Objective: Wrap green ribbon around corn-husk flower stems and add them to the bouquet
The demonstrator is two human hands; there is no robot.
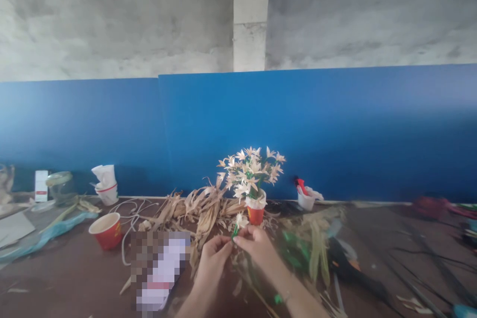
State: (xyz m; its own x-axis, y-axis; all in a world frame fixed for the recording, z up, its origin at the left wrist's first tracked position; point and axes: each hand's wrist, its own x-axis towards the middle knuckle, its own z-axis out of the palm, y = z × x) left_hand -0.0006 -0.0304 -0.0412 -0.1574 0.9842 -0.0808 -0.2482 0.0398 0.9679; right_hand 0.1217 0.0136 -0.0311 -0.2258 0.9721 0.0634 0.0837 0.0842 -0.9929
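Note:
Between my hands stands a small cream-white artificial flower point(241, 220) with a short green stem. My left hand point(214, 257) pinches near the lower end of the stem, its thumb and forefinger pressed together. My right hand point(256, 244) grips the green stem just below the petals. Right behind them is a red paper cup point(256, 215) holding a bunch of similar pale flowers point(253, 171) on green stems. Dried corn husks point(203, 211) lie heaped to the left of that cup.
A red paper cup point(107, 231) and a partly pixelated pale item point(164, 273) are on the left. White cups point(107, 193) and a jar point(61, 186) stand along the blue partition point(219, 124). On the right lie greenish husks point(318, 246), a dark tool point(354, 268) and cables.

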